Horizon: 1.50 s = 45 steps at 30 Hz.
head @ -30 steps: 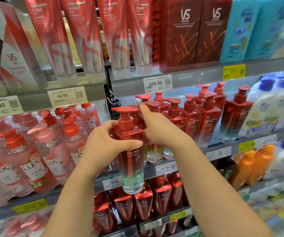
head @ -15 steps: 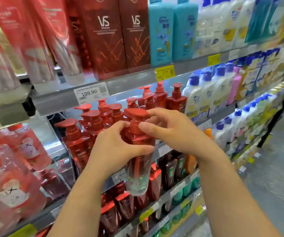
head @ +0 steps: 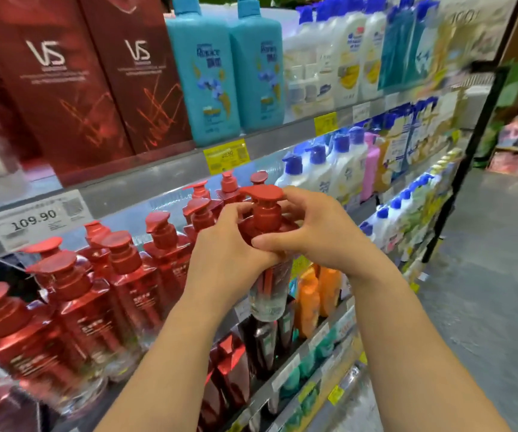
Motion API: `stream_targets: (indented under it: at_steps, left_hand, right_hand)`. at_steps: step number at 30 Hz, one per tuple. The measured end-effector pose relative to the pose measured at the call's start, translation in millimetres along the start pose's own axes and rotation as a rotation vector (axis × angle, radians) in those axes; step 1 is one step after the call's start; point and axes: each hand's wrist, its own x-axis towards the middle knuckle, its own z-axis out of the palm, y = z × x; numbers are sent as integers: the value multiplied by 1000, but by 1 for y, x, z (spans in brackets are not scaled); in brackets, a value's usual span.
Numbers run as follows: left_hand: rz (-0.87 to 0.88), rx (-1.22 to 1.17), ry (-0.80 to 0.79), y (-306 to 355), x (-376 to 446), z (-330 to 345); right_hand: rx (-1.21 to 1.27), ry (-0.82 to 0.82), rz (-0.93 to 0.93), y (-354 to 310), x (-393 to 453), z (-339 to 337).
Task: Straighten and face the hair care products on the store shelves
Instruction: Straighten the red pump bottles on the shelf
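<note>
I hold a red pump bottle (head: 268, 288) with a clear base upright in front of the middle shelf. My left hand (head: 225, 254) grips its shoulder from the left. My right hand (head: 316, 235) curls round the pump neck from the right, thumb across the front. The red pump head (head: 262, 193) points left. Several matching red pump bottles (head: 120, 282) stand on the middle shelf (head: 164, 182) to the left, their pump heads turned in different directions.
Dark red VS boxes (head: 64, 98) and teal bottles (head: 207, 79) stand on the upper shelf. White bottles with blue pumps (head: 320, 173) fill the shelf to the right, orange bottles (head: 313, 294) below. A price tag reads 109.90 (head: 36, 218). The grey aisle floor (head: 494, 260) lies on the right.
My view has swung right along the aisle. Both hands have stayed on the red pump bottle, carried right with it; the pump head now points left.
</note>
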Motion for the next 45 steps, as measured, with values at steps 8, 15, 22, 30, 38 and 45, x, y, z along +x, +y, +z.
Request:
stream_targets:
  at_steps: [8,15,22,30,38,45]
  left_hand:
    - [26,372,-39,-4,28,-21]
    - [-25,784,-58,-9,37,-30]
    - [-16,862,-78,-17,36,-16]
    - [-15,798,7,-23,39,-11]
    - [8,729,105,-26,41,-6]
    - [-2,576,141,-17,50,11]
  right_hand:
    - [108,-45,-62,29,55,7]
    - [9,-106,-71,41,89,16]
    - [-77,-115,-39,49,95,26]
    - [-241,-80,-5,44,102,34]
    - [-440,-91,-28,34,105,35]
    - [-360,-183,-7,45,107,36]
